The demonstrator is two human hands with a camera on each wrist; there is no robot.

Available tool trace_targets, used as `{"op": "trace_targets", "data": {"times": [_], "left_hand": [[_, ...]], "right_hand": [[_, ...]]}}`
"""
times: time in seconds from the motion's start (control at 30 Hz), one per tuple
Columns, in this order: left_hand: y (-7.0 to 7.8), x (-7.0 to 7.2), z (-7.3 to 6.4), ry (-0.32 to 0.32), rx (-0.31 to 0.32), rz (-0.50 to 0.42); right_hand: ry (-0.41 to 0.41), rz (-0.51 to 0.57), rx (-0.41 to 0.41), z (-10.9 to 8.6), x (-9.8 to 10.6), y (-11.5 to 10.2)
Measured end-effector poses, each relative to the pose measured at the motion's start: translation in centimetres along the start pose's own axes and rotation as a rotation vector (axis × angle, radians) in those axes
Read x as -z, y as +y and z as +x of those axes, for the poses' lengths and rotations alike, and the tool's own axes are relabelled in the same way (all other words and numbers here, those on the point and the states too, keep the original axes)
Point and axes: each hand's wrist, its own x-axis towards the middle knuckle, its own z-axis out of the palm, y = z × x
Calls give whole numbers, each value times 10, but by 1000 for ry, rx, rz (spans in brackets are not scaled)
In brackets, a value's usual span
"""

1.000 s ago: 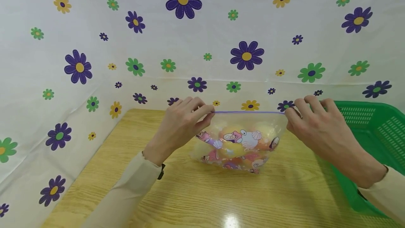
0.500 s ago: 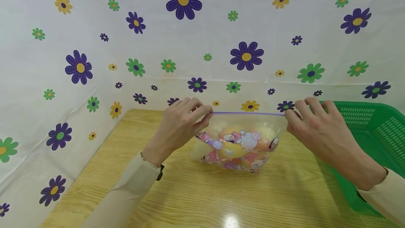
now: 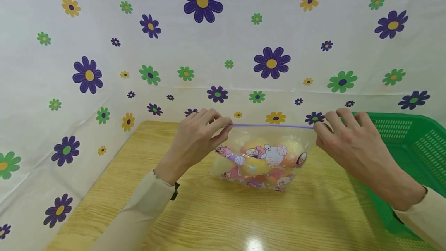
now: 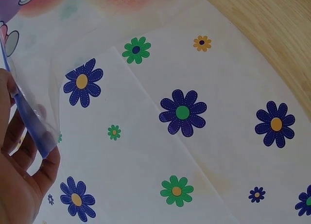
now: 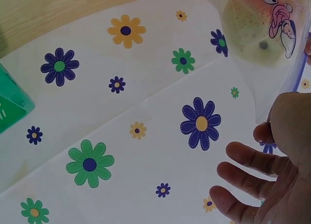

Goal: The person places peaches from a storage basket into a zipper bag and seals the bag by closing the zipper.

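Note:
A clear zip bag [image 3: 258, 158] with cartoon prints and a purple zip strip stands on the table. Several round yellow, orange and pinkish fruits show through its plastic; their exact kind is not plain. My left hand [image 3: 196, 138] pinches the left end of the zip strip between thumb and fingers. In the left wrist view the blue-purple strip [image 4: 36, 124] lies across those fingers. My right hand [image 3: 355, 150] pinches the bag's right top corner. The right wrist view shows its thumb and index finger at that corner, the other fingers loosely extended. The strip is stretched straight between both hands.
A green plastic basket [image 3: 400, 146] stands at the right, partly behind my right forearm. The wooden table [image 3: 209, 220] ends at the back and left against a white cloth [image 3: 223, 38] printed with flowers.
My left hand has slid slightly left along the purple strip, while the right hand stays at its corner. The bag stays in place, and the whole view has shifted very slightly.

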Motion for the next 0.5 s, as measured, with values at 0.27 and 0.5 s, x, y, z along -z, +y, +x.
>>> {"op": "trace_targets", "data": {"times": [0.27,0.5], "left_hand": [[-1,0,-1,0,9,-3],[-2,1,-3,18,6,-7]], "right_hand": [[-11,-2,-10,0,0,0],[-8,7,-8,0,1,0]]}}
